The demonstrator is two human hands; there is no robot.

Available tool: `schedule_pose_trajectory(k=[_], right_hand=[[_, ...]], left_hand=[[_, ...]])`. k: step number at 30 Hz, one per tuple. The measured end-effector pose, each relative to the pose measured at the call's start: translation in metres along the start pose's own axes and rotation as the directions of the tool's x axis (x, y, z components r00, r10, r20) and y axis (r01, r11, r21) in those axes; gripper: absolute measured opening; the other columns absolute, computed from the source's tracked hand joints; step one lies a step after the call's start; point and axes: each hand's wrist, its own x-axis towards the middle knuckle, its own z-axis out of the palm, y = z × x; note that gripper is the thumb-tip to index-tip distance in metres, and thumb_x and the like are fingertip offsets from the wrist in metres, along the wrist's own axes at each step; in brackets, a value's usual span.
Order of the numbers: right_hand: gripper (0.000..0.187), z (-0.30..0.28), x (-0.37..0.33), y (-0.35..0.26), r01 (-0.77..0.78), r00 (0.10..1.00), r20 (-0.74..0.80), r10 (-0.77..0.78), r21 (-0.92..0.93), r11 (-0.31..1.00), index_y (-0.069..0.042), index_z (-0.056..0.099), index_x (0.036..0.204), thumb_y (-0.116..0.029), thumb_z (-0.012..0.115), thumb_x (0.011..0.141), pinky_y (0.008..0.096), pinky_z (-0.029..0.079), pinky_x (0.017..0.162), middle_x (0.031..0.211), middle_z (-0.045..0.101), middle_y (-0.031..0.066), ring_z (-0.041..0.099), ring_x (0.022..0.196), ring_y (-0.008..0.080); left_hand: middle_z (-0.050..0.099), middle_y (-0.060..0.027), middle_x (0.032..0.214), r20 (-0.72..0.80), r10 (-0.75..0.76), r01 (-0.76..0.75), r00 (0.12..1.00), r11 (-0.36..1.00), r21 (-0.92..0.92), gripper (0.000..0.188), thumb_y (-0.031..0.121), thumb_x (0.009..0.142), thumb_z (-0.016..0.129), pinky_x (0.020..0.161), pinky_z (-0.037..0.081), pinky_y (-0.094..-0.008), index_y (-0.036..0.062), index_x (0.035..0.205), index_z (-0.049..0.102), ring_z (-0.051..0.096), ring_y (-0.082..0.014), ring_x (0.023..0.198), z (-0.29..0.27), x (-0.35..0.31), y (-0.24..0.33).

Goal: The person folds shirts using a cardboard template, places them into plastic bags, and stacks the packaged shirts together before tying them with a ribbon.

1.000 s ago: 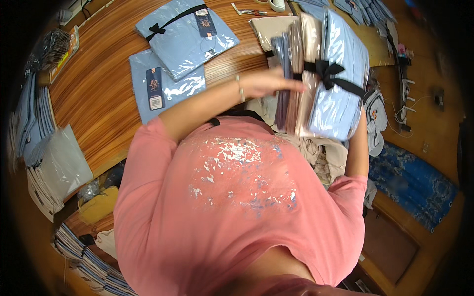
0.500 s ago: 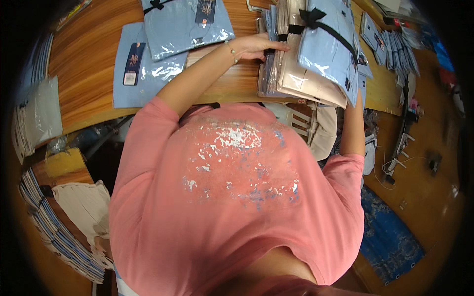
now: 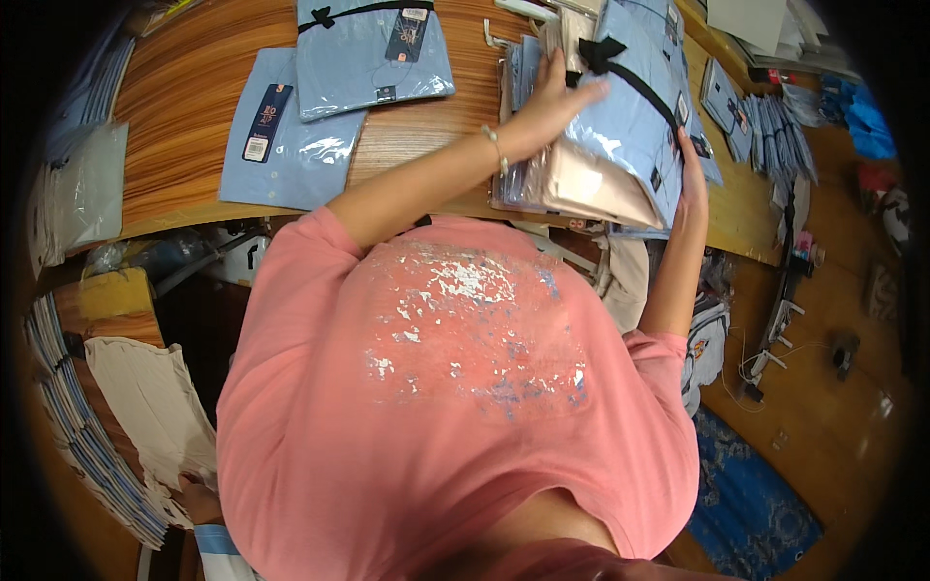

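Note:
A bundle of folded blue shirts [image 3: 630,111] in clear plastic, tied with a black ribbon, leans on a pile at the right of the table. My right hand [image 3: 692,179] grips its right edge; some fingers are hidden behind it. My left hand [image 3: 544,114] lies against the bundle's left side, thumb and forefinger spread apart. Beneath the bundle, bagged beige shirts [image 3: 596,184] stick out toward me. Further left, another tied blue shirt bundle [image 3: 368,73] overlaps a single bagged blue shirt [image 3: 281,174] with a dark tag.
More bagged blue shirts [image 3: 780,136] lie at the far right. Clear-wrapped garments [image 3: 92,194] rest at the table's left end. Below left are a beige cloth [image 3: 145,387] and a stack of folded garments [image 3: 82,426]. A patterned blue cloth [image 3: 746,494] lies lower right.
My left hand has moved right, from the pile's left side onto the tied blue bundle. More of my right hand shows at the bundle's right edge. The view has shifted slightly.

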Motion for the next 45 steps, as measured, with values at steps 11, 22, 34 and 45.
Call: schedule_pose_trajectory(k=[11,22,34,45], right_hand=[[0.060,0.007,-0.010,-0.011,0.369,0.929,0.151,-0.338,-0.303,0.879,0.006,0.036,0.131,-0.020,0.063,0.085,0.0254,0.040,0.088,0.119,0.053,0.0140,0.051,0.104,0.0171],[0.053,-0.014,-0.001,-0.018,0.304,0.906,0.372,-0.203,-0.237,0.923,0.006,0.037,0.131,-0.001,0.058,0.083,0.0271,0.041,0.091,0.117,0.054,0.0107,0.053,0.103,0.0165],[0.048,0.100,-0.190,-0.041,0.800,0.323,0.725,-0.608,0.134,0.585,-0.001,0.049,0.123,-0.032,0.054,0.087,0.0321,0.045,0.080,0.104,0.058,0.0152,0.057,0.090,0.0196],[0.039,0.360,-0.112,0.163,-0.394,0.840,0.453,0.300,0.129,0.910,-0.001,0.050,0.115,-0.024,0.058,0.085,0.0343,0.043,0.088,0.103,0.058,0.0099,0.056,0.096,0.0193]], left_hand=[[-0.004,-0.0212,0.148,0.037,0.030,-0.023,0.999,0.982,-0.189,0.099,0.052,0.083,0.053,0.110,0.002,-0.0356,-0.0014,0.141,-0.007,-0.006,-0.0269,0.138,-0.014,-0.019,-0.021],[-0.003,-0.0168,0.150,0.088,-0.029,0.048,0.996,0.973,-0.226,0.083,0.048,0.088,0.048,0.111,0.003,-0.0371,0.0048,0.144,0.003,-0.007,-0.0264,0.139,-0.023,-0.012,-0.015],[0.028,-0.0080,0.145,0.165,0.083,-0.158,0.983,-0.087,0.984,0.069,0.041,0.074,0.068,0.106,0.019,-0.0557,0.0253,0.135,0.039,0.019,-0.0341,0.135,-0.261,-0.087,0.012],[0.034,-0.0157,0.140,0.187,-0.275,-0.202,0.943,-0.030,0.979,0.075,0.050,0.068,0.069,0.100,0.018,-0.0656,0.0204,0.132,0.044,0.026,-0.0397,0.131,-0.289,-0.022,0.084]])
